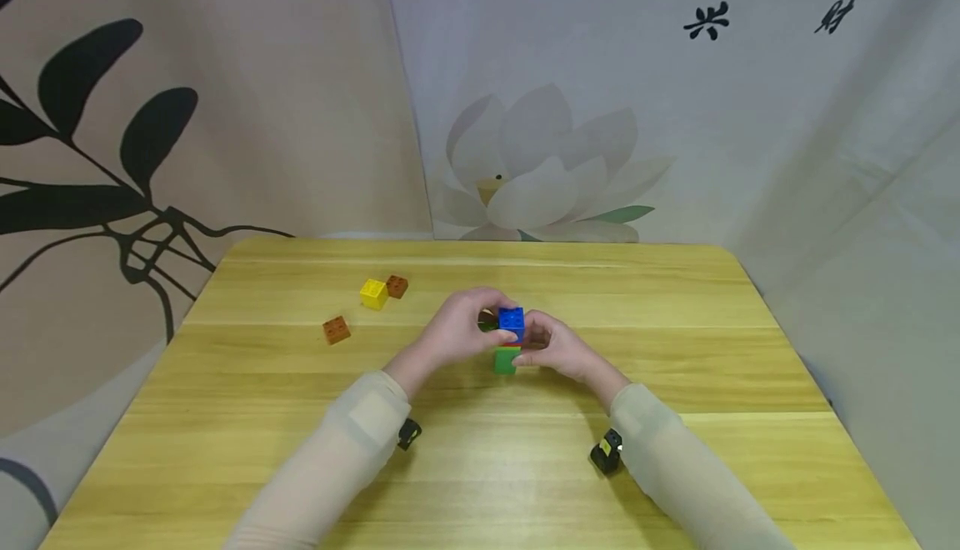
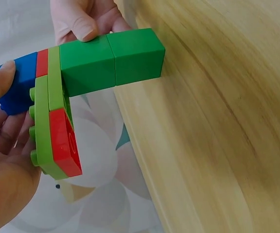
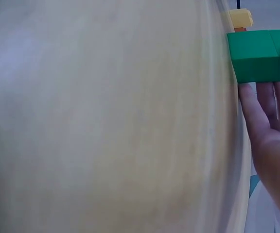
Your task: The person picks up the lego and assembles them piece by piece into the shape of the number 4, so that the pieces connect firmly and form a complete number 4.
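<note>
A stack of toy building bricks stands upright between the two hands, a blue brick [image 1: 512, 323] on top and two green bricks [image 2: 89, 63] forming its lower part. Between blue and green lie a thin red layer [image 2: 42, 63] and lime-green pieces [image 2: 43, 128] that stick out sideways, with another red brick [image 2: 64, 143] under their outer end. My left hand [image 1: 461, 327] pinches the blue brick between thumb and fingers. On the other side, my right hand [image 1: 557, 350] grips the green bricks. Whether the stack's bottom touches the table cannot be told.
On the wooden table [image 1: 637, 283], a yellow brick [image 1: 373, 294] stands beside a brown brick [image 1: 397, 286] at the back left. Another brown brick [image 1: 336, 330] lies nearer, further left. A printed cloth [image 1: 555, 158] hangs behind the table's far edge.
</note>
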Available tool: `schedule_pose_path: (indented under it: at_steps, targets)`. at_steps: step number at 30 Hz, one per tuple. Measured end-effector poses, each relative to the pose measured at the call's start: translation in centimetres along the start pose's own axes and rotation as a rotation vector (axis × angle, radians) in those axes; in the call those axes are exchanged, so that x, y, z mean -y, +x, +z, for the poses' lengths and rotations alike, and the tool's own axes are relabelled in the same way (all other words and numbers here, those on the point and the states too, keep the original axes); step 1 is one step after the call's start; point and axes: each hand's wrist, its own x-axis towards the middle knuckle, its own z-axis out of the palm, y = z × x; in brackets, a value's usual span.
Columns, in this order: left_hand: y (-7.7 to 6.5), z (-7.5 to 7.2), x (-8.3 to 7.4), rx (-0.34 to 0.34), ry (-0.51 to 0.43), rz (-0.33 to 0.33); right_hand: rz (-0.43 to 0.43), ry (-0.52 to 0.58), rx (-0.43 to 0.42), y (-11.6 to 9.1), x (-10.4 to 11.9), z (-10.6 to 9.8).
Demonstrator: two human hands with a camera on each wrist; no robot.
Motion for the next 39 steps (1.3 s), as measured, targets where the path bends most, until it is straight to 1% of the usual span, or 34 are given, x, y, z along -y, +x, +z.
schedule_pose_path:
  at_steps: [9, 17, 20, 23, 30, 34, 39]
  targets:
    - [0.0, 0.1, 0.1, 0.006, -0.024, -0.020, 0.011, -0.011, -0.006, -0.1, 0.0, 0.0]
    - [0.0, 0.2, 0.4, -0.003, -0.014, -0.003, 0.009, -0.036, -0.005, -0.2, 0.3, 0.1]
    - [-0.1, 0.2, 0.4, -0.008, -0.042, 0.007, 0.006, -0.042, -0.005, -0.2, 0.3, 0.0]
    - [-0.4, 0.0, 0.4, -0.021, -0.075, 0.003, 0.003, -0.047, -0.002, -0.1, 0.3, 0.0]
    - [-1.2, -1.3, 0.2, -0.106, -0.155, -0.011, 0.013, -0.059, -0.012, -0.2, 0.4, 0.1]
    - [-1.6, -2.2, 0.4, -0.168, -0.171, -0.031, 0.028, -0.067, -0.024, -0.3, 0.5, 0.2]
    - [-2.2, -3.2, 1.7, -0.249, -0.198, -0.067, 0.029, -0.070, -0.028, -0.3, 0.7, 0.3]
